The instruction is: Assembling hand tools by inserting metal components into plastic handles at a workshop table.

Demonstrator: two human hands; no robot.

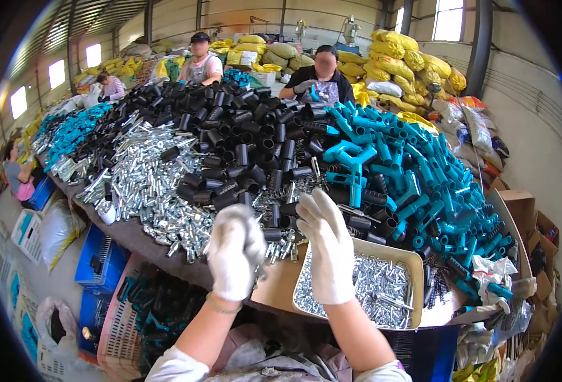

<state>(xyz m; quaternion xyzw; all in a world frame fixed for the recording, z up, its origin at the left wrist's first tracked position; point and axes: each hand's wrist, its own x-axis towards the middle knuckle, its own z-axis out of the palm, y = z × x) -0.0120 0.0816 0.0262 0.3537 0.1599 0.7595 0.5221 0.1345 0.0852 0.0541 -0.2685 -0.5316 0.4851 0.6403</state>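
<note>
My left hand [235, 254], in a white glove, is raised over the table's near edge with its fingers bent. Motion smears them, and whether anything lies in them is hidden. My right hand [325, 251], also gloved in white, is held up with fingers stretched out and nothing in it. Behind it stands a cream tray [414, 280] of small metal pins [383, 286]. Ahead of my hands lie a heap of black plastic tubes [243, 153], a pile of silver metal parts [150, 178] and a mound of teal plastic handles [414, 191].
Across the table a co-worker [322, 83] in dark clothes and gloves handles a part; others work further left. Below the left edge are blue crates [99, 261] and a pink basket [119, 325]. Cardboard boxes [523, 216] stand at right, yellow sacks [395, 63] behind.
</note>
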